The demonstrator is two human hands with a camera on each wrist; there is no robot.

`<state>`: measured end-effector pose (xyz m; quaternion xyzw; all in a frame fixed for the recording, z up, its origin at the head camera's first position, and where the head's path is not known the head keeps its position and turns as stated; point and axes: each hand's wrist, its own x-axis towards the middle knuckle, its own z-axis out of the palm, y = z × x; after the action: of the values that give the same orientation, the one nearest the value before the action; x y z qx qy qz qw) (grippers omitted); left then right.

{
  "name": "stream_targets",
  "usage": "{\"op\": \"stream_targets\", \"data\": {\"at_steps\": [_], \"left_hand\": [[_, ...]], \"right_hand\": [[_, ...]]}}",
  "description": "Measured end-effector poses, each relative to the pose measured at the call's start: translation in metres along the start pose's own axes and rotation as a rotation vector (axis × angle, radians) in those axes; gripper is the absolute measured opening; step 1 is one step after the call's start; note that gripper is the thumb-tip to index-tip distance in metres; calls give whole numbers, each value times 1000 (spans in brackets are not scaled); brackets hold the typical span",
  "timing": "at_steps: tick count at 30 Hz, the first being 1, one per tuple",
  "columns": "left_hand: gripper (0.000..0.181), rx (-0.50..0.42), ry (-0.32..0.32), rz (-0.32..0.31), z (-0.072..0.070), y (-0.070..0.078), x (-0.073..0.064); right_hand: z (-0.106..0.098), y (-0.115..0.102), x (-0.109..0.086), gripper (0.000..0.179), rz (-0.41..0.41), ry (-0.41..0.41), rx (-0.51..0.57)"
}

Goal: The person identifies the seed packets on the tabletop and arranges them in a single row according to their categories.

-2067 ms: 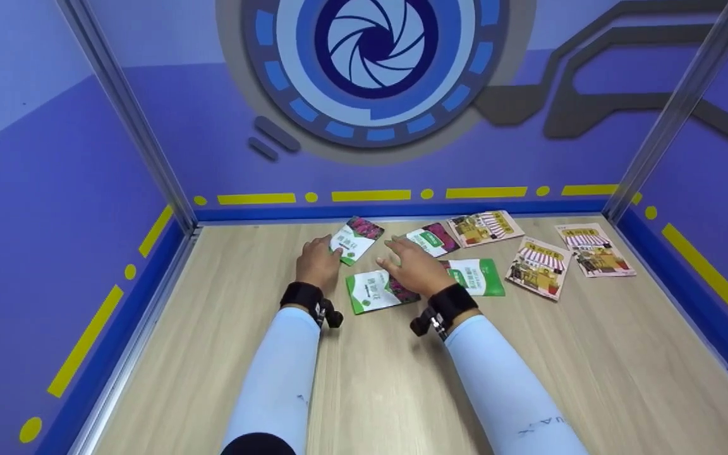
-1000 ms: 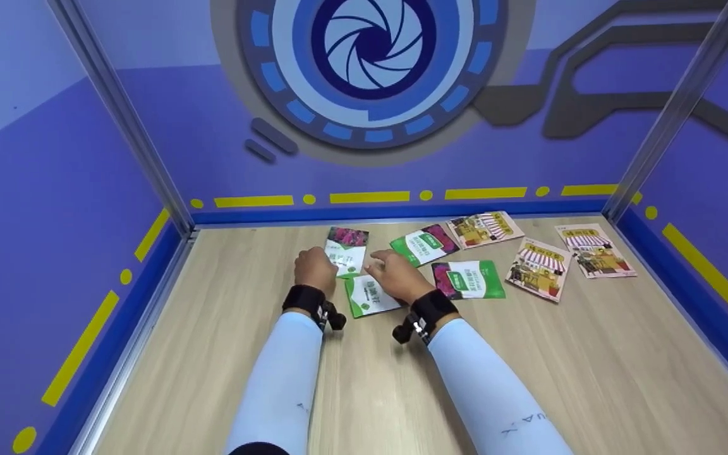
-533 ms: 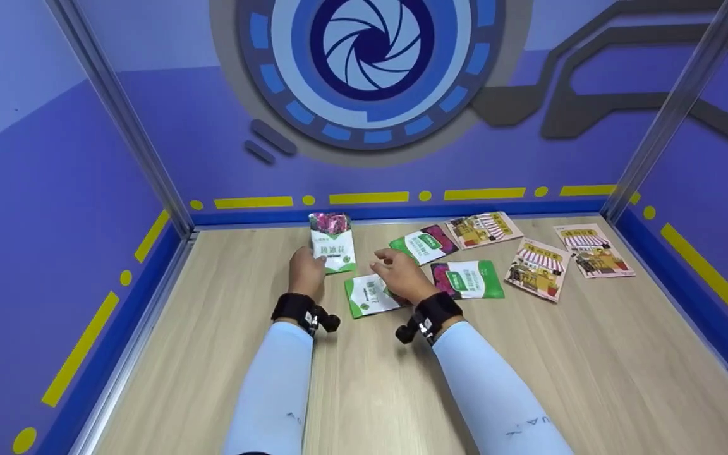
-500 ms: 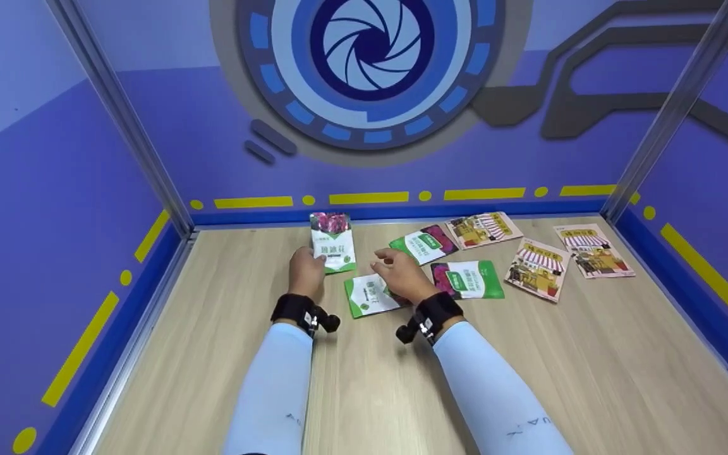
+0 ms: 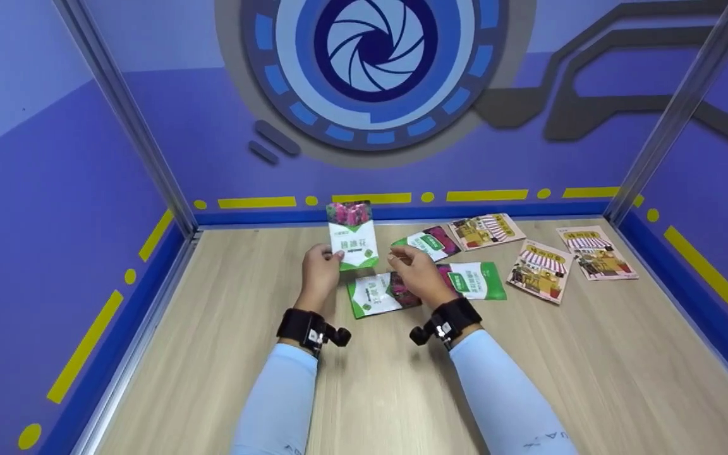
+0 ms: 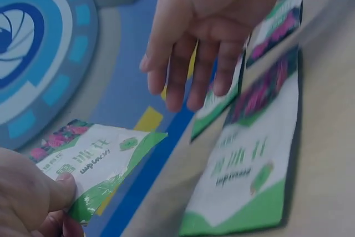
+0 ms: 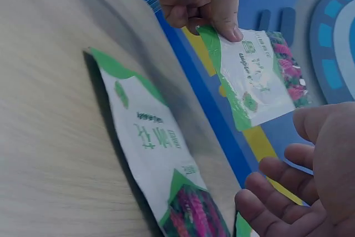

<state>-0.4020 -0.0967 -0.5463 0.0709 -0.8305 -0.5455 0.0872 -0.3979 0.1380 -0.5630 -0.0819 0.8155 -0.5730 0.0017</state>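
Note:
My left hand (image 5: pixel 320 272) pinches a white and green seed packet (image 5: pixel 352 234) by its lower left edge, thumb on the printed face. The packet, with pink flowers at its top, is raised above the table. In the right wrist view the same packet (image 7: pixel 255 76) hangs clear of the tabletop. My right hand (image 5: pixel 424 275) hovers with nothing in it, fingers loosely bent, over a matching packet (image 5: pixel 373 296) that lies sideways and is partly covered. Two more green and white packets lie beyond it, one behind (image 5: pixel 445 239) and one to the right (image 5: pixel 487 281).
Three pink packets with a striped awning picture lie at the right: a back one (image 5: pixel 487 229), a front one (image 5: pixel 539 272) and a far right one (image 5: pixel 598 253). A purple back wall (image 5: pixel 174 139) and side walls close in the wooden table (image 5: pixel 389 392).
Between my hands, the left-hand packet has turned upright, gone left, then come up off the table and back rightward. My right hand moved left, then back to the right. The other packets stay put.

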Motion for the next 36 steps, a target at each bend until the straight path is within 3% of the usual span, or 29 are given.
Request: {"op": "stream_targets", "data": {"at_steps": [6, 13, 25, 32, 36], "left_hand": [[15, -76, -42, 30, 7, 19, -24], [15, -113, -107, 69, 9, 35, -44], [14, -121, -200, 88, 4, 56, -69], [14, -120, -217, 95, 3, 62, -76], [14, -147, -258, 100, 0, 66, -80]], "right_hand": [[-17, -6, -13, 44, 30, 36, 158], [-35, -12, -32, 38, 29, 40, 241], [-58, -24, -52, 39, 9, 43, 204], [-66, -28, -55, 25, -9, 50, 187], [-70, -32, -58, 20, -18, 43, 222]]}}
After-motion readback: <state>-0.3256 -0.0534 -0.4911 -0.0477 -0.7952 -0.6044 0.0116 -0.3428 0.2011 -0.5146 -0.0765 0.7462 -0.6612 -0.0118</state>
